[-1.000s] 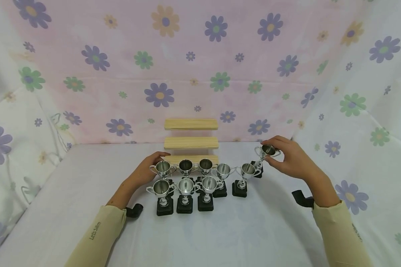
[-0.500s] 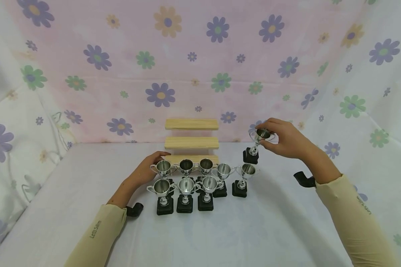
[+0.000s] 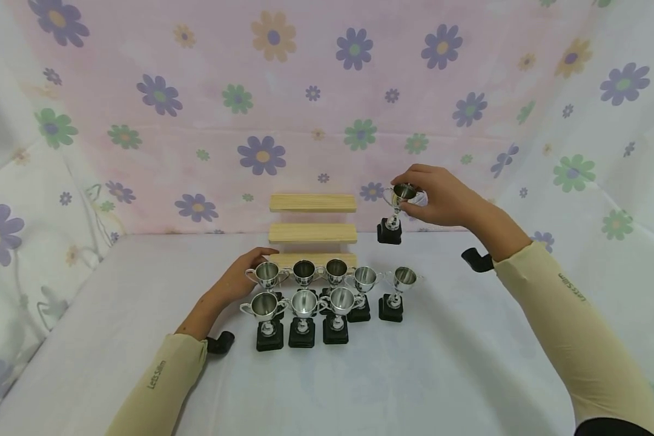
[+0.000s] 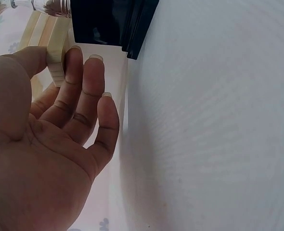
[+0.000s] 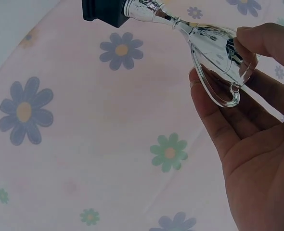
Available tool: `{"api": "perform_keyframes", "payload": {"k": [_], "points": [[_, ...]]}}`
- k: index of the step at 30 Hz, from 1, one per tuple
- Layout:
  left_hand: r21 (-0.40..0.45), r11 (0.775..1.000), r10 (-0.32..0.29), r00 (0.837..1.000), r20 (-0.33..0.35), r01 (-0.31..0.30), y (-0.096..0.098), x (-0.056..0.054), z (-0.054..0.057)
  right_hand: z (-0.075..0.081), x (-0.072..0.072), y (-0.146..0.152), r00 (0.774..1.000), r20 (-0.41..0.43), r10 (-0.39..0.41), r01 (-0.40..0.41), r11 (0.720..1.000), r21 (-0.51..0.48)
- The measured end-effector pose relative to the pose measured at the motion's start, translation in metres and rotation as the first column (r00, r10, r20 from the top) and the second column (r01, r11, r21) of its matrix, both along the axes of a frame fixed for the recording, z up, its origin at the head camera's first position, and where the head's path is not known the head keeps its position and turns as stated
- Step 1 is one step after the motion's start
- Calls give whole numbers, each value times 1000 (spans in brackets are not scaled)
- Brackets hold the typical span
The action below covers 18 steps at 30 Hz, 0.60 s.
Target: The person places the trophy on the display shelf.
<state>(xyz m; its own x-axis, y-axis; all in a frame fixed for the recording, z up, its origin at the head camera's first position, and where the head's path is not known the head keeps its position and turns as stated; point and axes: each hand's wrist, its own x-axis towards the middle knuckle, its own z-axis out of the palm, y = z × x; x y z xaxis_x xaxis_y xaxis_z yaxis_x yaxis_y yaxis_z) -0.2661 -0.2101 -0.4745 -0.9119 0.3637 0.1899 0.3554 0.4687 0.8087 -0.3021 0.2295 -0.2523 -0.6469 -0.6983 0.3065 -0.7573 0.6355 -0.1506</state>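
Note:
My right hand (image 3: 441,195) holds a small silver trophy (image 3: 389,231) by its cup, in the air to the right of a wooden three-step stand (image 3: 313,234). In the right wrist view, thumb and fingers pinch the cup (image 5: 215,50), a handle between them and the black base pointing away. My left hand (image 3: 241,280) grips the left end of the stand's lowest step; the left wrist view has thumb and fingertips on either side of the wood (image 4: 58,55). Close to those fingers is the black base (image 4: 101,21) of a standing trophy.
Several more trophies stand upright before the stand, including a front-row trophy (image 3: 302,332) and a separate trophy (image 3: 391,307) at the right. A white cloth (image 3: 392,381) covers the table. Behind the stand hangs a pink floral cloth (image 3: 196,163).
My right hand has lifted the trophy from the table's right side and carried it up and leftward toward the stand. The left hand and the standing trophies have kept their places.

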Motion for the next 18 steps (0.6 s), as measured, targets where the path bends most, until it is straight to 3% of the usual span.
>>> {"api": "perform_keyframes", "payload": {"k": [18], "points": [[22, 1000, -22, 1000, 3, 22, -2, -3, -5, 27, -31, -58, 999, 1, 49, -49, 999, -4]]}}
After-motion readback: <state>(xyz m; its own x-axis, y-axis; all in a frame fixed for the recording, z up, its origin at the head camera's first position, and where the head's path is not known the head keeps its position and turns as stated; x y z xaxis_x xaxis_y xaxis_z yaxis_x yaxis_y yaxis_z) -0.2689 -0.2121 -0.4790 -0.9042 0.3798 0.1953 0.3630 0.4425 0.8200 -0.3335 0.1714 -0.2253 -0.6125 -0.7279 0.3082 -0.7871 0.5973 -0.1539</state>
